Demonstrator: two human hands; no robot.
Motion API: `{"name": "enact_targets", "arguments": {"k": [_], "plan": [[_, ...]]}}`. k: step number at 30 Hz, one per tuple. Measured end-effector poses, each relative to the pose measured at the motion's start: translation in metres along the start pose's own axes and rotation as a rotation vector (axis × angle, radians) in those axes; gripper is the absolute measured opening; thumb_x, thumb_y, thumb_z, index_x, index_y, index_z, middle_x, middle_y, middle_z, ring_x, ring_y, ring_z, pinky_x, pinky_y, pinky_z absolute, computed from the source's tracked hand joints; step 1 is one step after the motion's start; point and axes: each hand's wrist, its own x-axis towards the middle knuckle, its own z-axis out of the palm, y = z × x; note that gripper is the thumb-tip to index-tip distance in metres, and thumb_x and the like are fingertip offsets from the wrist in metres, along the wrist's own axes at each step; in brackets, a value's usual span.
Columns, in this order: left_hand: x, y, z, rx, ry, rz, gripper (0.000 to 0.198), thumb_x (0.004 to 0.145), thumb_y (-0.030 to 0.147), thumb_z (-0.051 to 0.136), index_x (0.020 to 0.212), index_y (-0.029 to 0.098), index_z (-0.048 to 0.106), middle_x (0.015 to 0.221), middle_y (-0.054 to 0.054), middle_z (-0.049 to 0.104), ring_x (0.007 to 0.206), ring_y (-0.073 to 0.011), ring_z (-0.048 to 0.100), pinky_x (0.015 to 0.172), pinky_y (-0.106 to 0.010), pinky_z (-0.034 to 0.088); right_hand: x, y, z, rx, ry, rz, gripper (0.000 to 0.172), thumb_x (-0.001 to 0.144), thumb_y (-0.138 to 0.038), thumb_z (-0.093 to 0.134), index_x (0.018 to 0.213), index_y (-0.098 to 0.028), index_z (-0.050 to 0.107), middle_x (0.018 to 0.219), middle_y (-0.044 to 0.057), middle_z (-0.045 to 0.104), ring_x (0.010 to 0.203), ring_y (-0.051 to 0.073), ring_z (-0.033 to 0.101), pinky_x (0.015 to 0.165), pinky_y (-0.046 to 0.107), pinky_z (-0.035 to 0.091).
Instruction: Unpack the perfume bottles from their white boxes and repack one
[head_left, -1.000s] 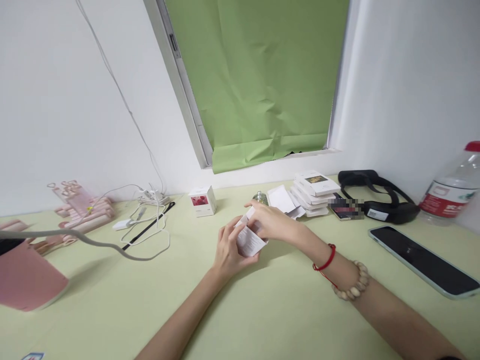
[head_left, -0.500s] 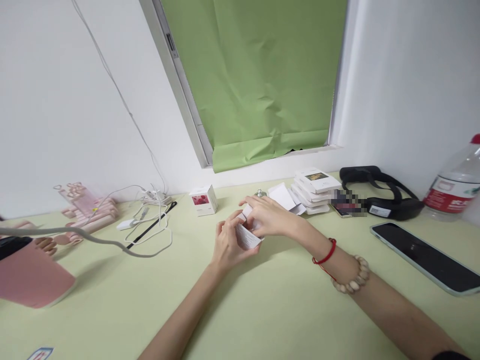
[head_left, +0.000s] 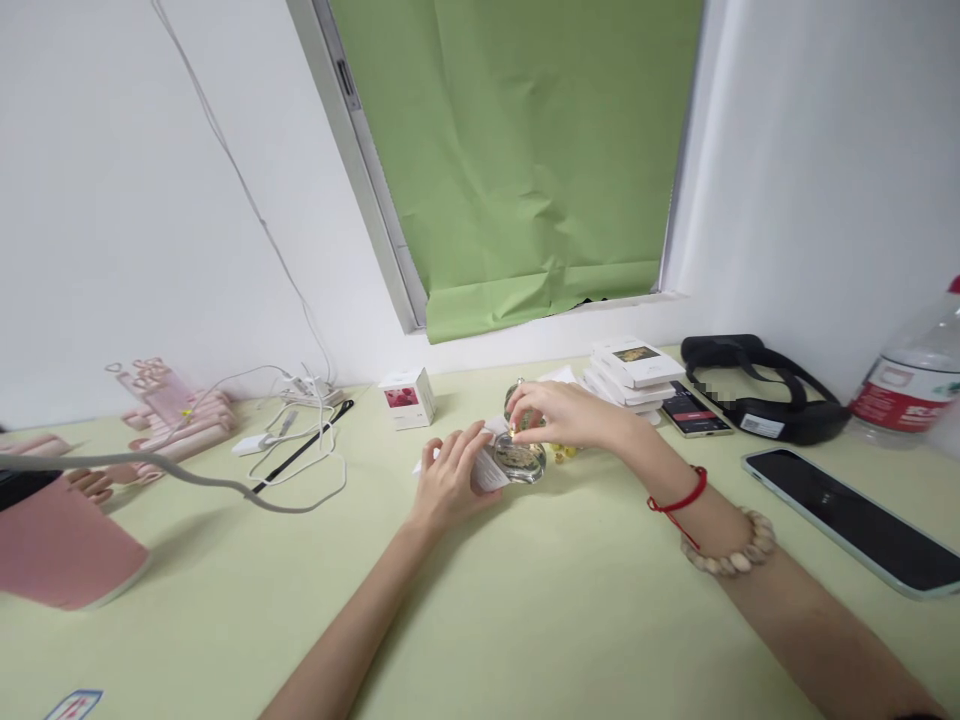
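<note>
Two hands meet near the middle of the pale green surface (head_left: 562, 620). The left grip (head_left: 448, 482) is clenched round a white carton (head_left: 486, 474), thumb on top, and holds it low over the surface. A round glass bottle (head_left: 520, 459) sticks out of the carton's right end. The right grip (head_left: 561, 415) comes from above, and its fingertips (head_left: 517, 432) pinch the bottle's upper edge. A red cord and a bead bracelet circle that wrist.

Some small yellow bits (head_left: 562, 452) lie just beside the bottle, under the right palm. Behind the hands, near the wall, stands a small white box (head_left: 406, 397) with a red picture. To its right is a stack of flat white boxes (head_left: 631, 366), with a small phone (head_left: 696, 413) beside it and a black headset (head_left: 757, 395) farther right. A larger phone (head_left: 855, 518) lies face up on the right, and a water bottle (head_left: 904, 385) stands at the right edge. White cables (head_left: 300, 440) tangle on the left, near a heap of pink clips (head_left: 172, 410). A green blind (head_left: 517, 160) covers the window above.
</note>
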Motion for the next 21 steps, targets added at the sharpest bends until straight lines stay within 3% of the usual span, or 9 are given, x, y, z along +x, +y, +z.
{"name": "enact_targets", "arguments": {"k": [4,11,15,21], "plan": [[0.001,0.001,0.0,0.014,0.001,0.005,0.058,0.063,0.031,0.06,0.118,0.024,0.042,0.127,-0.009,0.047,0.108,-0.0272,0.048,0.091,-0.041,0.026,0.003,0.002,0.004,-0.04,-0.015,0.028,0.017,0.076,-0.03,0.056,0.083,-0.017,0.063,0.092,0.004,0.061,0.076,0.013,0.055,0.061,0.021,0.036],[0.005,-0.01,0.0,0.107,0.04,-0.142,0.062,0.066,0.024,0.058,0.124,0.024,0.037,0.126,-0.01,0.047,0.109,-0.0285,0.045,0.089,-0.043,0.028,0.006,0.014,0.016,-0.22,-0.007,0.059,0.013,0.075,-0.021,0.053,0.081,-0.018,0.064,0.097,0.004,0.062,0.077,0.014,0.056,0.059,0.022,0.031],[0.005,-0.011,0.0,0.145,-0.003,-0.16,0.067,0.065,0.022,0.056,0.127,0.022,0.033,0.125,-0.01,0.047,0.11,-0.0282,0.043,0.09,-0.042,0.028,0.007,0.021,0.026,-0.263,-0.029,0.063,0.012,0.075,-0.021,0.053,0.074,-0.019,0.065,0.095,0.002,0.063,0.075,0.014,0.057,0.056,0.023,0.03],[0.003,-0.005,0.003,0.172,-0.074,-0.139,0.068,0.063,0.017,0.052,0.129,0.02,0.033,0.126,-0.009,0.046,0.111,-0.0258,0.041,0.093,-0.038,0.026,0.01,0.03,0.039,-0.31,0.007,0.088,0.014,0.078,-0.024,0.052,0.078,-0.02,0.065,0.099,0.003,0.061,0.077,0.014,0.056,0.059,0.023,0.032]]}}
